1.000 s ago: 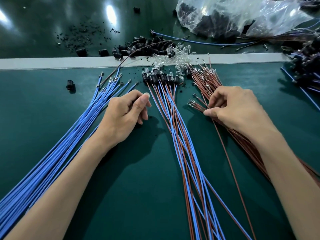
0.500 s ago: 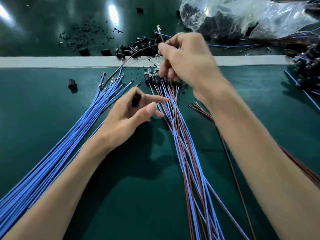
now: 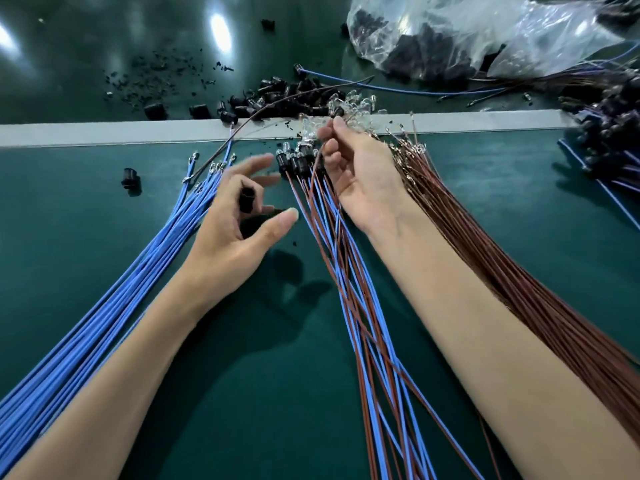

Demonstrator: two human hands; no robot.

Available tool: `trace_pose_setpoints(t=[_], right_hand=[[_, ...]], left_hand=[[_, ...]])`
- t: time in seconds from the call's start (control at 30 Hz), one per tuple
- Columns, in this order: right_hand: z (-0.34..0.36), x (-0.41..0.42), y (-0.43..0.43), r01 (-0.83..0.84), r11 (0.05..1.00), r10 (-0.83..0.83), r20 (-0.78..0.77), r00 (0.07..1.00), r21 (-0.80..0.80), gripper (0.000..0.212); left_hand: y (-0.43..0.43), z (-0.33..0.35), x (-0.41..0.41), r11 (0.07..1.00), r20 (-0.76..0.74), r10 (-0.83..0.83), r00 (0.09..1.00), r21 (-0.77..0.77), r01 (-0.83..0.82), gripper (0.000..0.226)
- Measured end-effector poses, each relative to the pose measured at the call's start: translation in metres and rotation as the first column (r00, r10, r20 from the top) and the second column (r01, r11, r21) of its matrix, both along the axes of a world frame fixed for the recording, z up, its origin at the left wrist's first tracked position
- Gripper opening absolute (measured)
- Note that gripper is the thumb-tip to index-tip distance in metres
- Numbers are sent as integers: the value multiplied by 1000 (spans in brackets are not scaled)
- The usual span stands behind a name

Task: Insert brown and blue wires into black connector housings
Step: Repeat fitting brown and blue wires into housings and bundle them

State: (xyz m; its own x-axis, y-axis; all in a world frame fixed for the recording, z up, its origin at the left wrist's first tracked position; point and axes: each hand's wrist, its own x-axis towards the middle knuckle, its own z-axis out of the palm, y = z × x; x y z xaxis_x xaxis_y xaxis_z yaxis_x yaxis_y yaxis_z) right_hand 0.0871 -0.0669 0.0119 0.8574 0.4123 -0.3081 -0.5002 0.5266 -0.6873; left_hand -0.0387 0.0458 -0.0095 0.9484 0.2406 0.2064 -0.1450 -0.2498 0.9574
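Observation:
My left hand holds a black connector housing in its curled fingers, thumb and index finger spread apart. My right hand is palm-up over the heads of the assembled wires. Its curled fingertips pinch a thin brown wire that rises to them beside the clear bulbs. A fan of loose blue wires lies to the left. The loose brown wires lie to the right, partly under my right forearm. Several black housings cap the middle wires.
Loose black housings are heaped beyond the grey strip. One lone housing sits on the green mat at left. A clear plastic bag of parts lies at the back right. More assembled wires pile at the right edge.
My right hand has dropped back from the far housing heap and turned palm-up near the bulbs. My left hand has spread its thumb and index finger, keeping the housing.

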Motion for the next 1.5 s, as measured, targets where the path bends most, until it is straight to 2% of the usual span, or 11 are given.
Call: trace_pose_setpoints(t=[0.13,0.43,0.7,0.77,0.87,0.93,1.0,1.07,1.27,1.43,1.5], right_hand=[[5,-6,8,30,991,-34,28,999,132,6],[11,6,-1,296,946,-309,94,946,132,15],[15,32,-31,472,872,-478,17,878,131,17],[13,26,-32,331,940,-336,50,941,88,14],[15,12,-24,-139,988,152,283,947,-66,26],[17,1,-17,-358,875,475,447,758,-325,23],[16,-6,-10,-351,716,682,500,534,-603,20],[14,-9,-7,-284,660,729,502,465,-696,25],[20,-3,-9,-205,867,449,530,719,-455,26],[16,-11,-10,-325,681,719,514,468,-656,6],[19,-11,-10,-289,697,698,528,484,-656,9]], left_hand=[[-2,4,-5,967,17,-234,972,-97,234,31],[12,-3,-1,932,74,-93,993,-345,113,29],[11,-4,-3,983,-4,-121,993,-138,120,30],[9,-4,-2,986,10,-128,992,-105,128,30],[7,-2,0,985,31,-106,994,-132,109,30],[6,0,1,978,41,-74,996,-191,81,26],[4,1,1,976,43,-45,998,-212,53,25],[3,2,0,980,33,-29,999,-195,35,25],[4,0,-1,985,17,-29,999,-167,32,25],[3,-1,1,988,-4,-23,1000,-151,22,27],[3,-1,-1,991,-13,-33,999,-129,31,27]])
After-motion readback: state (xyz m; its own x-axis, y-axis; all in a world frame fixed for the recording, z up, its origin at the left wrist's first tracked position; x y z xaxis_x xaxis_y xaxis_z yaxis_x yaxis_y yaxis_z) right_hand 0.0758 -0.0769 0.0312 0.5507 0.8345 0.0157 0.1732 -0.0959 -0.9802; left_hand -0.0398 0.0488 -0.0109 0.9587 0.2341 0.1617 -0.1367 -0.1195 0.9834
